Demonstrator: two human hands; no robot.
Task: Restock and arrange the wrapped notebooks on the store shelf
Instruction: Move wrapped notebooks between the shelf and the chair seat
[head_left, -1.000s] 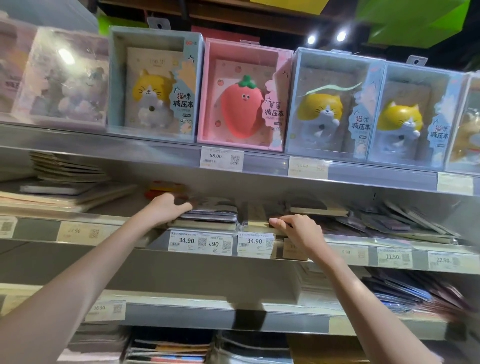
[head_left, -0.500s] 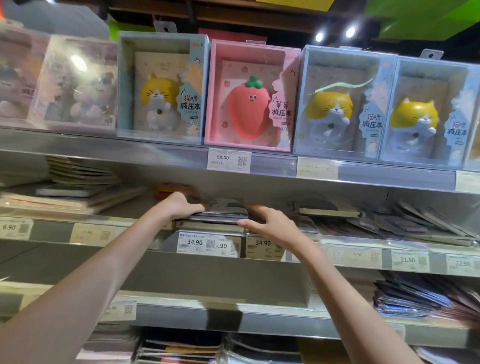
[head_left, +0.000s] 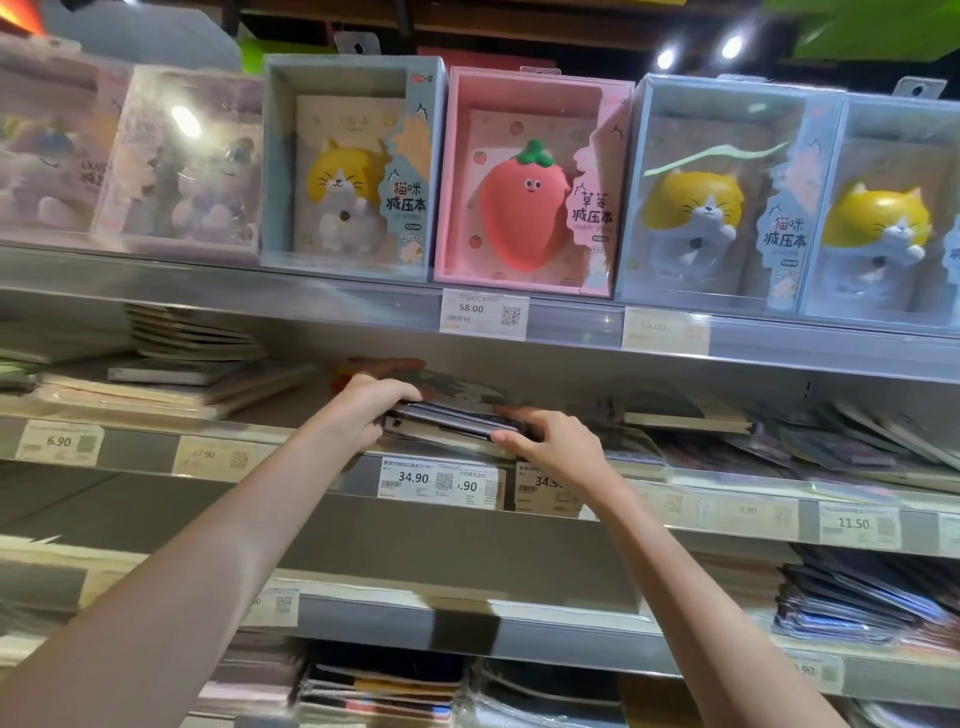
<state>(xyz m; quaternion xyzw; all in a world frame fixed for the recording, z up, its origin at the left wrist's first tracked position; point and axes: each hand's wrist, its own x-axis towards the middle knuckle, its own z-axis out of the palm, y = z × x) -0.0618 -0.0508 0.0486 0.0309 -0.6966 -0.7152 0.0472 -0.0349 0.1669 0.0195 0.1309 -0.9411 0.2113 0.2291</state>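
Head view: at the far left of the middle shelf (head_left: 130, 447), well apart from either set of fingers, flat piles of pale notebooks (head_left: 156, 387) are seen, left untouched. Further right, the left hand (head_left: 366, 410) is wrapped over the left end of a small stack of wrapped notebooks (head_left: 457, 421); its fingers (head_left: 400, 392) are curled down over the top edge and closed on the stack. The stack is held just above the shelf lip, directly over the 34.90 price tag (head_left: 413, 478), probably so it can be squared up within its own priced slot. At the stack's right end the right hand (head_left: 556, 441) is pressed in, its fingers (head_left: 514, 415) laid along the top and side, closed against the wrapping. The two-sided hold is judged to keep the slippery wrapped covers from sliding apart. Beyond the right fingers, loose dark notebooks (head_left: 857, 447) are fanned untidily. Above both hands, boxed toy notebooks (head_left: 530, 182) are lined along the upper shelf.

Compared with a second earlier, the right hand has been brought leftward from the shelf edge onto the stack, and the stack has been lifted and gathered between both hands.
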